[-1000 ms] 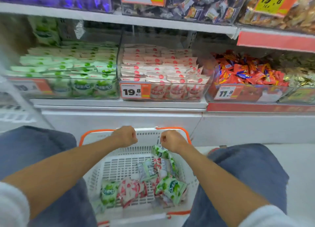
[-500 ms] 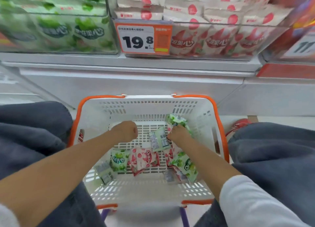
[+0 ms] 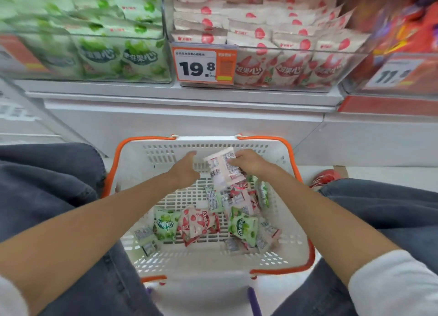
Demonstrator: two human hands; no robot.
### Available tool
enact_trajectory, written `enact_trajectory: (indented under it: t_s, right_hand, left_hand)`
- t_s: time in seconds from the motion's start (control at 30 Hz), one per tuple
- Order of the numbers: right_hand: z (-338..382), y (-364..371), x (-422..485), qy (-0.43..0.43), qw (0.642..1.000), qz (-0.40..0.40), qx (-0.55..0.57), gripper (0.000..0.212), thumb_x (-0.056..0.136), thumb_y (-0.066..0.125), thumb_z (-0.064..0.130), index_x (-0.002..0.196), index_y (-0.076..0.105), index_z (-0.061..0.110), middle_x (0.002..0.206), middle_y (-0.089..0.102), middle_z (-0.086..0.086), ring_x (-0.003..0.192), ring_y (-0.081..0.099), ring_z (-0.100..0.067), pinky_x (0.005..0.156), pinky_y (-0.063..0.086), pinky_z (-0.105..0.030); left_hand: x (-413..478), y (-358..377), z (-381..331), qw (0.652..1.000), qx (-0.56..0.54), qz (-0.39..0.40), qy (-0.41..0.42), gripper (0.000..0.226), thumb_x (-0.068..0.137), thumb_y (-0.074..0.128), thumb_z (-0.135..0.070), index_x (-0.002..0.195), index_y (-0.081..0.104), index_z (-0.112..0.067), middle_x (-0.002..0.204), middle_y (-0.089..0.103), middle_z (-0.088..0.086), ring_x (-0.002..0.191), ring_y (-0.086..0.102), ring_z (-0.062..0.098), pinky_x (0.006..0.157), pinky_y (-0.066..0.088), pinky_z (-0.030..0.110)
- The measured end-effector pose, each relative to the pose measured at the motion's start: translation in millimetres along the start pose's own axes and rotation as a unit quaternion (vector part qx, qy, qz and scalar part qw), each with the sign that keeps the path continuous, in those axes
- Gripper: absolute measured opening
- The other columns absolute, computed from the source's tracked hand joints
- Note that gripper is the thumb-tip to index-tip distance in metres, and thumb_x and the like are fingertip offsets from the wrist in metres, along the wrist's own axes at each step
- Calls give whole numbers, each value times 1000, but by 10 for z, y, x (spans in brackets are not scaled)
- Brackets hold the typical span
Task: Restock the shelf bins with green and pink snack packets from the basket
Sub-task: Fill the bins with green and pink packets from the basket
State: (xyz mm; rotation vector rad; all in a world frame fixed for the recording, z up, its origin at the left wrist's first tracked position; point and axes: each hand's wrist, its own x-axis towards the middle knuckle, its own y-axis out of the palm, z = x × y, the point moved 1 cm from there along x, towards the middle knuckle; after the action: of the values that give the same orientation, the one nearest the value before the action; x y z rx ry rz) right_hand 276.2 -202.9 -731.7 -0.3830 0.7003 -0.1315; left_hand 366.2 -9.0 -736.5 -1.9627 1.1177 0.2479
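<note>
My right hand (image 3: 248, 161) pinches pink packet (image 3: 222, 166) above basket (image 3: 290, 149) far edge; left hand (image 3: 187, 167) open, empty. Many packets (image 3: 201, 223) left; bins (image 3: 260, 52) nearly full.

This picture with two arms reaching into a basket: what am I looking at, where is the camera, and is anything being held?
No machine here: a person wears a camera on the head, looking down at their own arms. They sit facing a shop shelf with a white basket between their knees. The right hand holds up a pink snack packet, printed back towards us. The left hand reaches beside it, fingers open, holding nothing. More green and pink packets lie loose in the basket. On the shelf above, a clear bin of green packets stands left of a bin of pink packets, with a price tag.
</note>
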Motion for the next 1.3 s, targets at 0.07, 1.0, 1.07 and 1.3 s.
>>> enact_trajectory:
  t_s: [0.07, 1.0, 1.07, 1.3]
  right_hand:
    - [173, -12, -153, 77, 976, 40, 200, 10, 96, 58, 12, 88, 59, 7, 78, 62, -8, 63, 60, -16, 59, 54, -31]
    - [1528, -568, -1286, -165, 970, 28, 178, 20, 85, 66, -5, 99, 64, 9, 79, 69, -2, 68, 67, -11, 68, 56, -22]
    - [1506, -603, -1298, -163, 963, 14, 215, 17, 86, 63, -7, 92, 62, 9, 88, 68, -9, 78, 68, -16, 76, 57, -25]
    - [1638, -583, -1287, -187, 938, 13, 291, 32, 86, 62, -9, 115, 56, 4, 99, 69, -13, 86, 66, -23, 80, 55, -30]
  left_hand:
    - [-93, -116, -122, 993, 44, -9, 105, 89, 83, 69, 0, 154, 21, -24, 158, 22, -1, 143, 28, 22, 111, 35, 38]
    - [-860, -1460, -1559, 934, 110, -251, 229, 81, 93, 17, -73, 72, 61, -8, 69, 61, 4, 68, 59, 25, 73, 47, 39]
    - [-871, -1529, -1580, 918, -44, -325, 226, 79, 97, 23, -65, 83, 64, 1, 80, 66, 16, 76, 62, 30, 75, 48, 41]
    - [-821, -1497, -1562, 929, -162, -278, 185, 48, 97, 48, -50, 71, 54, -9, 64, 56, -6, 64, 54, 10, 63, 38, 27]
